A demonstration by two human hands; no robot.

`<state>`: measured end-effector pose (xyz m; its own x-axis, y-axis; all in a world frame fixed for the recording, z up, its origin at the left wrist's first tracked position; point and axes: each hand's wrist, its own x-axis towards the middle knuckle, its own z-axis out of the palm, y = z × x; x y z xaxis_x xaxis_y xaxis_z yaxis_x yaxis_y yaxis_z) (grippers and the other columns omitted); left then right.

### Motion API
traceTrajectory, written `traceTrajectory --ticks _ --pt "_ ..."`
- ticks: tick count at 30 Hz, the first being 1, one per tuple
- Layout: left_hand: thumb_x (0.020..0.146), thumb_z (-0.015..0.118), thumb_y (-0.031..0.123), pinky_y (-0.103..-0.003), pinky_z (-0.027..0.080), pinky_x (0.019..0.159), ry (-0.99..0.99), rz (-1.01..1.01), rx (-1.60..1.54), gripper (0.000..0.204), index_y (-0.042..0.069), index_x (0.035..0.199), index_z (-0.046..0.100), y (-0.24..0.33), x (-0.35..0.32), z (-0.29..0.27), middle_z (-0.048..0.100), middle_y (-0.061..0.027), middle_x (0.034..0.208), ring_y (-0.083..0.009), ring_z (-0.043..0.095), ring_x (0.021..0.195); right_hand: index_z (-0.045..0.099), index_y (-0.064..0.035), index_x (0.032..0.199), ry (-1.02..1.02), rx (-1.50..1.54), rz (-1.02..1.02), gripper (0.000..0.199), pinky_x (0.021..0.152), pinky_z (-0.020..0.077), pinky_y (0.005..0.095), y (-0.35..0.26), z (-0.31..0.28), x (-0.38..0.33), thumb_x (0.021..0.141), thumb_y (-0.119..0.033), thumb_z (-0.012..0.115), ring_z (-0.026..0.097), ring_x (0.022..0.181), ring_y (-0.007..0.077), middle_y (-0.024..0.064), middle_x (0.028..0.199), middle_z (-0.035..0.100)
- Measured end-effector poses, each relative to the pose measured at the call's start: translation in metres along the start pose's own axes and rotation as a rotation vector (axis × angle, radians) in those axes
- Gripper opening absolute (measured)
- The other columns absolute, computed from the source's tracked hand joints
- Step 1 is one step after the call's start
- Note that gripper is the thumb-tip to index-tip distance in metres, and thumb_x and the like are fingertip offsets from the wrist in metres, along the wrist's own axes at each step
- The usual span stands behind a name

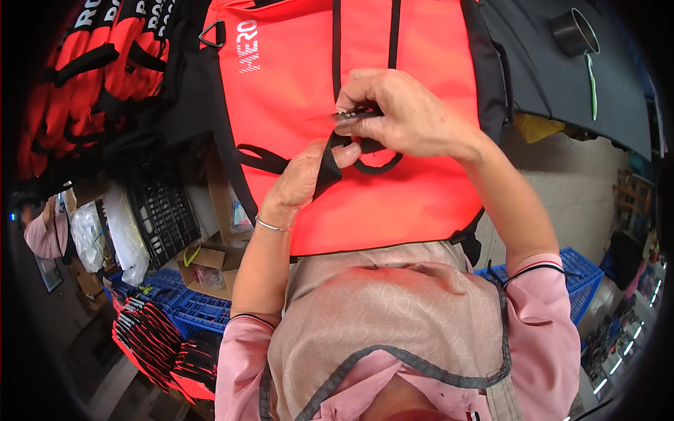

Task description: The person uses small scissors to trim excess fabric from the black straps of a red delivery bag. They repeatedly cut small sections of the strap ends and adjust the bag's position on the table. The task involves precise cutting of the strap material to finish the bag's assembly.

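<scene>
**Two hands busy at a black strap on a bright red bag**

The bag (393, 214), with its black edging, is lying flat in front of the person, its near edge meeting a beige apron (386, 302). The left hand (300, 177) is closing thumb and fingers around a black strap (327, 168) over the middle of the bag. Just beside it, the right hand (404, 112) is curling in, fingers nearly closed, pinching a small dark object (364, 114) with a pale, ridged edge; it is blurring, so I can't tell its kind.

Over on the right, a dark cup (573, 34) is tipping on its side on the grey table (625, 70), with a thin green-handled tool (592, 88) lying near it. Red-and-black pieces (84, 91) are hanging in a bunch on the left, and an open cardboard box (210, 270) is sitting below them, near a blue crate (175, 298).
</scene>
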<state>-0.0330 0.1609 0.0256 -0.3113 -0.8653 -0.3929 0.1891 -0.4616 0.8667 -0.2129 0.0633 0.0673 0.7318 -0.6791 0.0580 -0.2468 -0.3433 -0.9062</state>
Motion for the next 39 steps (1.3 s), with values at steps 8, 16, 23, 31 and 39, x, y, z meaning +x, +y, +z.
traceTrajectory --ticks 8,16,23,31,39 --pt "0.097 0.058 0.023 -0.027 0.042 0.086 0.128 0.033 -0.652 0.028 0.003 0.116 0.064 -0.039 0.002 0.001 0.065 -0.0009 0.107 -0.0115 0.058 0.102 0.068 0.0016 0.083 -0.152 0.309 0.366 0.029 0.063 0.0455 0.0270 0.010 0.006 0.006 0.085 -0.027 0.076 0.058 0.069 0.0109 0.0037 0.073 0.062" --pt "0.103 0.039 0.042 -0.030 0.043 0.087 0.053 0.120 -0.736 0.050 0.003 0.122 0.063 -0.035 -0.002 0.010 0.068 -0.0023 0.113 -0.0140 0.058 0.105 0.067 -0.0016 0.082 -0.061 0.428 0.411 0.028 0.063 0.0457 0.0256 0.015 0.008 -0.005 0.085 -0.028 0.076 0.057 0.067 0.0080 0.0032 0.073 0.064" --pt "0.091 0.071 0.029 -0.024 0.026 0.052 0.099 0.143 -0.070 0.026 0.006 0.081 0.064 -0.022 -0.007 0.024 0.042 0.0102 0.063 -0.0017 0.034 0.059 0.069 0.0004 0.081 -0.048 0.527 0.411 0.024 0.062 0.0428 0.0258 0.008 0.005 -0.023 0.084 -0.022 0.076 0.055 0.066 0.0075 0.0026 0.072 0.063" --pt "0.091 0.069 0.025 -0.025 0.029 0.052 0.285 0.204 0.204 0.024 0.002 0.099 0.069 -0.029 -0.009 0.047 0.044 0.0069 0.060 -0.0035 0.037 0.057 0.070 0.0025 0.088 0.498 0.264 0.446 0.020 0.062 0.0458 0.0250 -0.017 0.009 -0.087 0.083 -0.016 0.077 0.058 0.068 0.0092 0.0041 0.072 0.064" --pt "0.087 0.076 0.019 -0.024 0.045 0.065 0.409 0.465 0.387 0.032 0.000 0.109 0.064 -0.033 -0.002 0.062 0.061 -0.0024 0.091 -0.0098 0.054 0.066 0.065 0.0016 0.079 0.560 0.585 0.555 0.020 0.053 0.0349 0.0216 -0.010 0.050 -0.105 0.088 -0.013 0.075 0.044 0.061 0.0020 -0.0039 0.064 0.053"
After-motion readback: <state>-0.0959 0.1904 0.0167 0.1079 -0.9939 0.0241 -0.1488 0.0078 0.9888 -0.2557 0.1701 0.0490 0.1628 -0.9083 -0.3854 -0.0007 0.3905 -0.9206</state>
